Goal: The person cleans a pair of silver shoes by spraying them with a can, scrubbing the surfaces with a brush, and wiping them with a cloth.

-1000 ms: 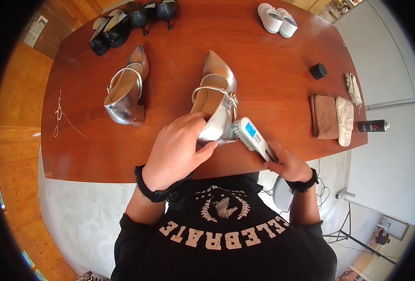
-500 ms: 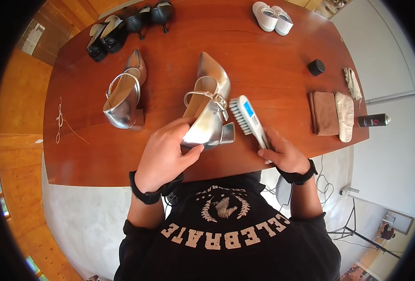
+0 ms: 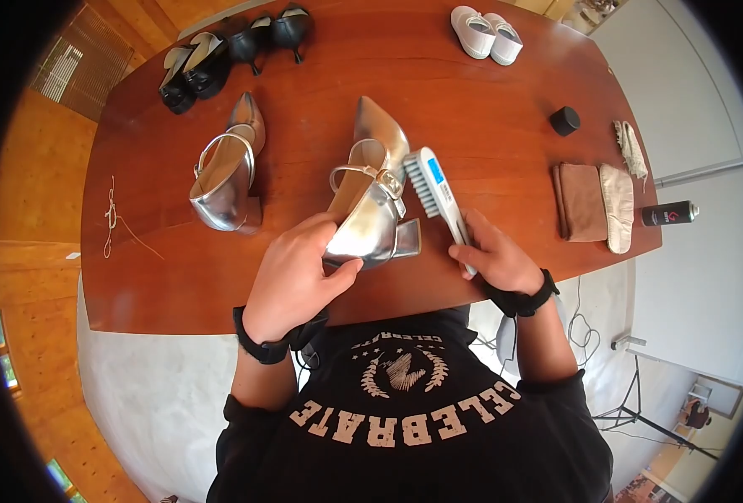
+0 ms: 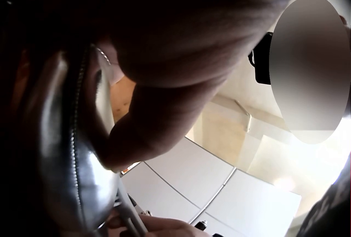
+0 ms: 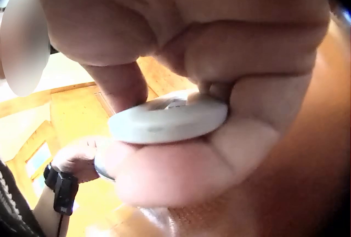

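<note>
My left hand (image 3: 292, 272) grips a silver pointed-toe shoe (image 3: 378, 220) by its heel end, thumb on the outer side and fingers inside the back. The shoe is tilted, so its block heel (image 3: 407, 238) points to the right. In the left wrist view the silver heel counter (image 4: 82, 176) fills the left side. My right hand (image 3: 499, 253) holds a white brush (image 3: 440, 197) by its handle, bristles (image 3: 420, 188) facing the shoe near the buckle. In the right wrist view fingers curl round the handle end (image 5: 170, 124). The matching silver shoe (image 3: 225, 180) stands on the left.
On the wooden table (image 3: 304, 84), black shoes (image 3: 195, 71) stand at the back left and white sneakers (image 3: 487, 35) at the back right. A black cap (image 3: 565, 121), brown cloth (image 3: 581, 201), beige cloth (image 3: 616, 208) and spray can (image 3: 671, 214) lie to the right. String (image 3: 113, 220) lies far left.
The shoe has moved slightly left and tilted, turning its heel to the right. The brush has come off the shoe's back, then shifted forward toward the buckle.
</note>
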Tool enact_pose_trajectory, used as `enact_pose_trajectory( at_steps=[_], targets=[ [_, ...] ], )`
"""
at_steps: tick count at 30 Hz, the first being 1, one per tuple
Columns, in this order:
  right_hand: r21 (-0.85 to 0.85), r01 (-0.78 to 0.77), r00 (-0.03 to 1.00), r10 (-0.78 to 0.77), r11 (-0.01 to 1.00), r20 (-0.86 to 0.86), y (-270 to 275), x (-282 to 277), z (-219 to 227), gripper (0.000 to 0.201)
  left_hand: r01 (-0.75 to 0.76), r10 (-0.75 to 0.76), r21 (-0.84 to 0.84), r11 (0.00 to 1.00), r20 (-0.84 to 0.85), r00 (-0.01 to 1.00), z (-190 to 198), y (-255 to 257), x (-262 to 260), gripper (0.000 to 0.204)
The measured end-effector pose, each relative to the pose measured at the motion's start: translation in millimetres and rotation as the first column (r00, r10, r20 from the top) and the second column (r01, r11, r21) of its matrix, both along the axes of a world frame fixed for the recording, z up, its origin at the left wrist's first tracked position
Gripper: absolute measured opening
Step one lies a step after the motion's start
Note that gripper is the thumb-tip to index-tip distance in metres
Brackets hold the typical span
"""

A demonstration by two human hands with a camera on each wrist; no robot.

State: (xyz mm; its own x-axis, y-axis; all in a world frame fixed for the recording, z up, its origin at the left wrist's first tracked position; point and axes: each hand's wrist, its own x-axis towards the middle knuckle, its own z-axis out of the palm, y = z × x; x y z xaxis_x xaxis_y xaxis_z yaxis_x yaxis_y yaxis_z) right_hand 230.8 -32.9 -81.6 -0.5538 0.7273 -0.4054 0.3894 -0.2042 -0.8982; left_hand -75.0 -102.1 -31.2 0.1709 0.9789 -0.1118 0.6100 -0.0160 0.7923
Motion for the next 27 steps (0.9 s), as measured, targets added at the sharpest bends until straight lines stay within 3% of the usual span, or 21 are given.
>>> enact_pose_trajectory(
  at_steps=[1, 7, 11, 14, 20, 23, 27],
  targets=[
    [-0.016, 0.033, 0.999, -0.033, 0.999, -0.010, 2, -1, -2, 0.042, 0.008, -0.008, 0.027, 1.000, -0.009, 1.000, 0, 0, 1, 0.039],
    [0.026, -0.127, 0.991, 0.127, 0.992, -0.029, 0, 2, 8, 0.043, 0.008, -0.005, 0.123, 0.992, -0.024, 1.000, -2, 0, 3, 0.036],
    [-0.045, 0.029, 0.992, -0.034, 0.999, -0.121, 14, 0, -10, 0.047, -0.001, 0.009, 0.131, 0.991, -0.060, 0.998, 2, 0, 7, 0.030],
    [-0.035, 0.031, 0.993, -0.035, 0.999, -0.110, 21, -2, -10, 0.052, -0.013, 0.021, 0.159, 0.987, -0.047, 0.999, -2, -2, 7, 0.028],
    [0.120, -0.101, 0.995, 0.103, 0.988, -0.015, 9, -2, 6, 0.057, -0.005, 0.013, 0.184, 0.983, -0.039, 0.999, -2, -2, 7, 0.029],
    [0.164, -0.003, 0.998, -0.008, 0.987, 0.064, 21, -3, 0, 0.057, 0.015, 0.004, 0.224, 0.974, -0.084, 0.996, -3, 0, 8, 0.029],
    [0.235, -0.067, 0.997, 0.059, 0.970, 0.041, 25, -8, 17, 0.058, 0.009, 0.010, 0.225, 0.974, -0.084, 0.996, -2, 0, 10, 0.029]
  ],
)
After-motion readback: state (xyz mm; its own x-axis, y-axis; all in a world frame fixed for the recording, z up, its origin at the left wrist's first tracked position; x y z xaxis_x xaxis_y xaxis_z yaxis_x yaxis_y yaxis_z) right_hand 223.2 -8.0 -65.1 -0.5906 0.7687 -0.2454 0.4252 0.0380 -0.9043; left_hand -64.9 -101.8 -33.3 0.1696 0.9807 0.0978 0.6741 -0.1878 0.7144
